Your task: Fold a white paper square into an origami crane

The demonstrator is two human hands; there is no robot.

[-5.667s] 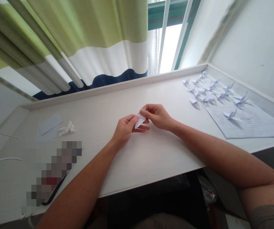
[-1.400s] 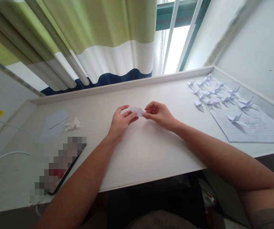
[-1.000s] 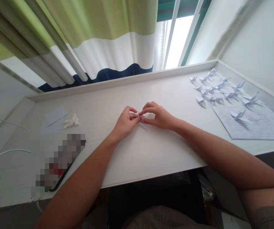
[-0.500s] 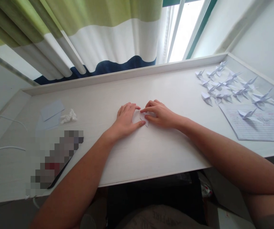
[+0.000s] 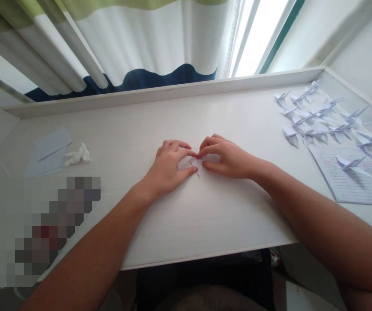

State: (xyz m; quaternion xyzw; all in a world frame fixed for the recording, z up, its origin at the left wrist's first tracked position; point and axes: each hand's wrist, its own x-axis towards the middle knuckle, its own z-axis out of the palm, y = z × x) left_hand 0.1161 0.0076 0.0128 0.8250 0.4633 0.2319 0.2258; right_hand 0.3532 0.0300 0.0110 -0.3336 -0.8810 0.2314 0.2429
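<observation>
A small folded piece of white paper (image 5: 197, 165) lies flat on the white desk (image 5: 205, 220), between my two hands. My left hand (image 5: 173, 166) grips it from the left, thumb on the lower edge and index fingertip at the top. From the right, my right hand (image 5: 225, 156) pinches the paper's top corner with the index finger, its thumb resting at the right side. Both index fingertips meet at the top of the paper. Parts of the paper are hidden under the fingers.
Several folded paper cranes (image 5: 322, 114) stand at the back right. One crane (image 5: 351, 163) sits on a lined paper pad (image 5: 367, 185). At left are paper sheets (image 5: 52, 142), a crumpled tissue (image 5: 78, 154) and a blurred-out object (image 5: 52, 229). A raised ledge (image 5: 173, 93) borders the desk's back.
The camera view has tilted down and shifted slightly. My left index finger has come in to the paper's top, beside my right index finger.
</observation>
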